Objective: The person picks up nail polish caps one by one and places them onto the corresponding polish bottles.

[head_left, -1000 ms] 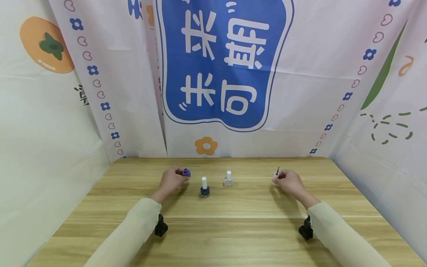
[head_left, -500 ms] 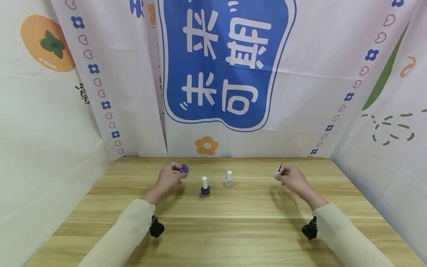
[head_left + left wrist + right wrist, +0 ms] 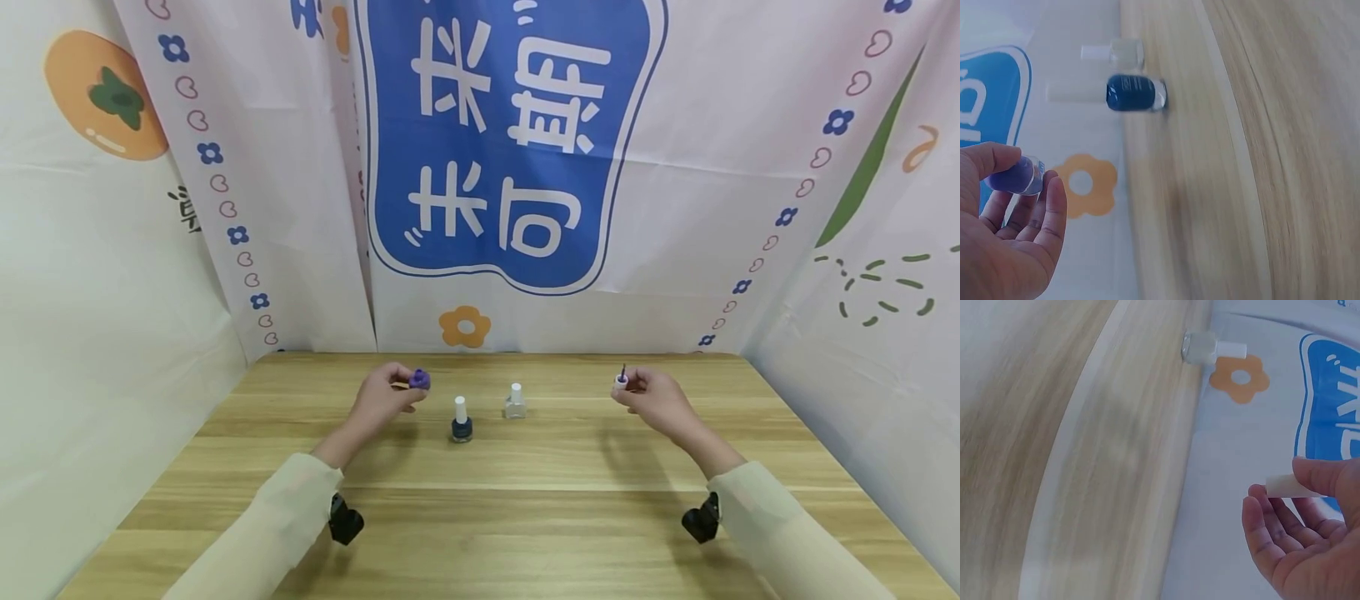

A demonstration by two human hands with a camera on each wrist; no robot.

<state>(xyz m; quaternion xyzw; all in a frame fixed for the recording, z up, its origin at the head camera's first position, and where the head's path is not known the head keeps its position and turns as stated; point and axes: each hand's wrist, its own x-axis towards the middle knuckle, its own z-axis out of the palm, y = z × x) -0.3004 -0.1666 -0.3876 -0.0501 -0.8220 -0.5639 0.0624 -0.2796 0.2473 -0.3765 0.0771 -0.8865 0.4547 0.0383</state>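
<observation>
1. The left hand (image 3: pixel 382 395) grips a small purple nail polish bottle (image 3: pixel 420 381) between thumb and fingers, above the far left part of the wooden table (image 3: pixel 525 533). The bottle is uncapped, its bare neck pointing up in the head view.
2. The right hand (image 3: pixel 658 403) pinches a white nail polish cap (image 3: pixel 621 382) between thumb and fingers, above the far right part of the table. The dark applicator brush (image 3: pixel 623 370) sticks upward from it; bottle and cap are well apart.
3. Between the hands, a dark blue nail polish bottle (image 3: pixel 461 429) stands upright with its white cap on, nearer the left hand.
4. Just beyond it and to its right, a clear nail polish bottle (image 3: pixel 515 408), also white-capped, stands upright; the two do not touch.
5. Pale sleeves (image 3: pixel 281 517) cover both forearms, and a small black device (image 3: pixel 347 522) sits at each wrist.
6. Behind the table hangs a white printed cloth (image 3: pixel 675 250) bearing a blue panel (image 3: pixel 495 117) of white characters and, below that, an orange flower (image 3: pixel 451 327).
</observation>
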